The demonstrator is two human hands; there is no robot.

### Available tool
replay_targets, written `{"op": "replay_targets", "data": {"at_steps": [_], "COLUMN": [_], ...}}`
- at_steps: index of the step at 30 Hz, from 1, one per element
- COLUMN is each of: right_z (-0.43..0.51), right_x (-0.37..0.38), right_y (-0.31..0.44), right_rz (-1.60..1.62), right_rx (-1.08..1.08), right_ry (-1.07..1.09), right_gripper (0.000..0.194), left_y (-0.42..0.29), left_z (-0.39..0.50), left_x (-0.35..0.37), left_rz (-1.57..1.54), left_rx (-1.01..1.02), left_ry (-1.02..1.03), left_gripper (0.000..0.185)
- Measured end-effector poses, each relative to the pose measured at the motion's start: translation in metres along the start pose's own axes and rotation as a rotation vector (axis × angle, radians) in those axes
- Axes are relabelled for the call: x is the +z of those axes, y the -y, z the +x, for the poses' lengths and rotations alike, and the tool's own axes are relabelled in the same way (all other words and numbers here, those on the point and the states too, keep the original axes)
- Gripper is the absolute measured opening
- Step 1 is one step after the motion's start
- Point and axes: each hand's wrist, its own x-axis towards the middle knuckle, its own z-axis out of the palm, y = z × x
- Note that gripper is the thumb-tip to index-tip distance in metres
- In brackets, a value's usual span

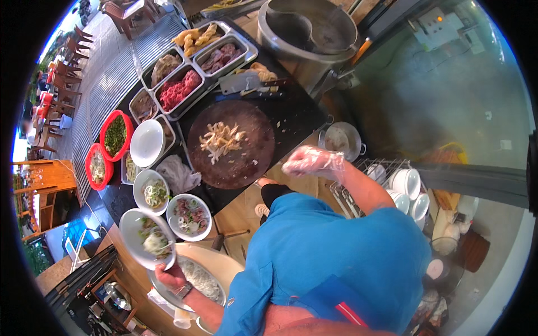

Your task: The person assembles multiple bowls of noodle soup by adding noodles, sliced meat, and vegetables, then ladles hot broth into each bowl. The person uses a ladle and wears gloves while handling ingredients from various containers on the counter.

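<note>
My left hand (pixel 171 278) grips the rim of a white bowl (pixel 131 235), which is tilted and holds white noodles, greens and what looks like onion. Below this bowl is an oval metal tray of white rice noodles (pixel 199 277). My right hand (pixel 313 161), in a clear plastic glove, is raised beside the table edge with its fingers curled; nothing shows in it. To its left, a round chopping board (pixel 252 164) carries a pile of sliced pale meat (pixel 222 140). Two more bowls stand near my left hand, a bowl with sliced meat (pixel 189 216) and a bowl with onion (pixel 153 194).
Metal trays of raw red meat (pixel 180 90) and other meats line the table's far side, near a cleaver (pixel 240 82) and knives. Red baskets (pixel 114 134) hold chopped greens and sprouts. A large divided steel pot (pixel 311 29) stands beyond; stacked bowls (pixel 405 183) sit on a rack at right.
</note>
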Motion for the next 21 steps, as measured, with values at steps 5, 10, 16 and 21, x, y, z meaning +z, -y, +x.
{"op": "replay_targets", "data": {"at_steps": [5,10,16,21], "right_z": [-0.019,0.037,0.146,0.148], "right_x": [-0.203,-0.375,-0.454,-0.46], "right_y": [-0.08,-0.145,-0.156,-0.118], "right_rz": [0.394,-0.2,-0.047,-0.46], "right_rx": [0.002,0.375,0.382,0.47], "right_ry": [-0.373,-0.715,-0.757,-0.655], "right_gripper": [0.026,0.036,0.096,0.058], "left_y": [0.136,0.237,0.29,0.31], "left_z": [-0.039,-0.04,-0.018,0.001], "left_x": [0.09,0.249,0.41,0.469], "left_rz": [-0.067,-0.105,0.018,0.1], "left_rx": [-0.255,-0.303,-0.415,-0.355], "left_ry": [0.117,0.251,0.417,0.472], "left_gripper": [0.026,0.052,0.065,0.066]}}
